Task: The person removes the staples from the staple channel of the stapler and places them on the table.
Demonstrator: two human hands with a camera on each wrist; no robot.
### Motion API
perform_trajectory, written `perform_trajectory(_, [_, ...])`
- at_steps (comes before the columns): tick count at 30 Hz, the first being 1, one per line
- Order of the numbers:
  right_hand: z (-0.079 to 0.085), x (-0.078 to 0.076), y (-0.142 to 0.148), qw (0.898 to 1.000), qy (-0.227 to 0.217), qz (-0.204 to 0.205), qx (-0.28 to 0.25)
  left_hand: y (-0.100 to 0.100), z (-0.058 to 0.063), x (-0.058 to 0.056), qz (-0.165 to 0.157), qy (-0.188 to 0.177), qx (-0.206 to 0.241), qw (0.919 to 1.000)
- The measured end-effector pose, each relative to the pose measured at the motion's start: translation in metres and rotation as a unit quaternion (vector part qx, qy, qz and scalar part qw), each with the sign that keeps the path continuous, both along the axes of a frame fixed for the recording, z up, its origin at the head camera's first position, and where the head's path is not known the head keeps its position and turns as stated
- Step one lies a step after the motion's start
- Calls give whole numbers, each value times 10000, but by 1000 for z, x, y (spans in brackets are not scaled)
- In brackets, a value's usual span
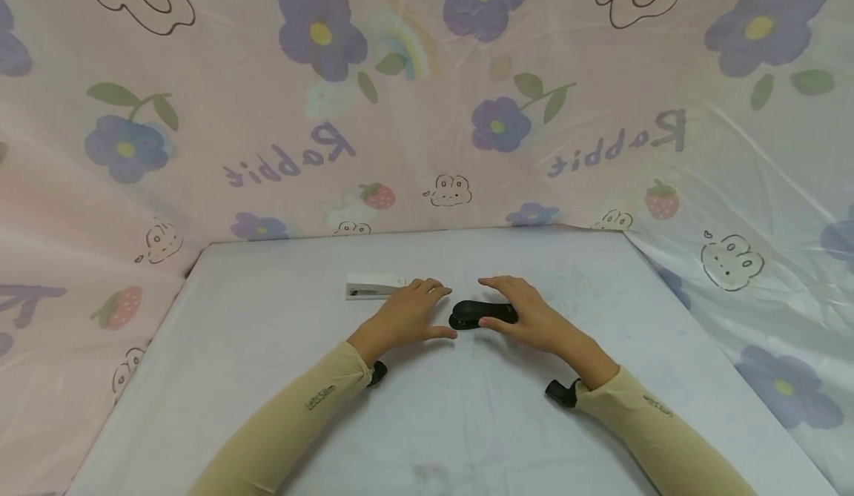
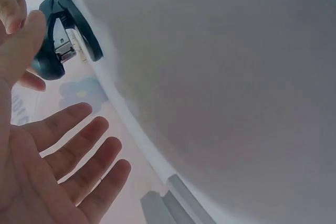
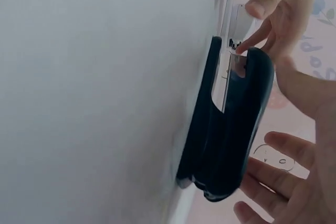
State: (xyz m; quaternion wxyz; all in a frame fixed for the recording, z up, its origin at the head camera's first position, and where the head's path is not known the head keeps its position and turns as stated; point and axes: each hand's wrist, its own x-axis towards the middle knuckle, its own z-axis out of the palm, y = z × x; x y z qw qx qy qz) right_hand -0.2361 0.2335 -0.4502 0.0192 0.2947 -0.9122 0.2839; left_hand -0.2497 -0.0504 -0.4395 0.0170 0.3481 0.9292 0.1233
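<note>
- Two staplers are on the smooth white table (image 1: 460, 422); clock directions follow the head view, with 12 o'clock at the far edge.
- Black stapler (image 1: 477, 310), rounded casing: stands base down near the middle of the table, its parted mouth pointing to 9 o'clock.
- White stapler (image 1: 370, 287), straight and boxy: rests near the black stapler, at its 10 o'clock. The left hand (image 1: 403, 316) hides its 3 o'clock end.
- Right hand (image 1: 530, 316): positioned at the 3 o'clock end of the black stapler. The thumb is along the 6 o'clock side; the fingers extend, spread, on the 12 o'clock side. Whether any fingertip touches the casing cannot be told.
- Left hand: positioned at 9 o'clock from the black stapler and 4 o'clock from the white stapler. Fingers are extended and fanned, thumb apart, gripping nothing. A gap separates them from the black stapler.
- Beige fabric sleeves (image 1: 280, 422) with dark lettering: one covers each forearm, entering from 7 and 5 o'clock.
- Pale pink fabric backdrop (image 1: 414, 110), printed with purple flowers, strawberries and rabbits: hangs at 12 o'clock.
</note>
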Motion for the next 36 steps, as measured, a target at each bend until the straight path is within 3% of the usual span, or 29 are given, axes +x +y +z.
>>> perform_trajectory(7, [-7,-3,-4,9991,-91,209,-350,8,1,-2,21,67,-12,10000])
perform_trajectory(14, [-11,-6,-11,9978,-165,348,-537,16,1,-4,129,-170,-157,9996])
perform_trajectory(20, [-13,-11,-16,9980,-323,297,-446,22,0,-5,299,-289,-230,9989])
perform_trajectory(36, [-12,-15,-18,9985,-433,250,-242,30,-1,-9,417,-156,-412,9982])
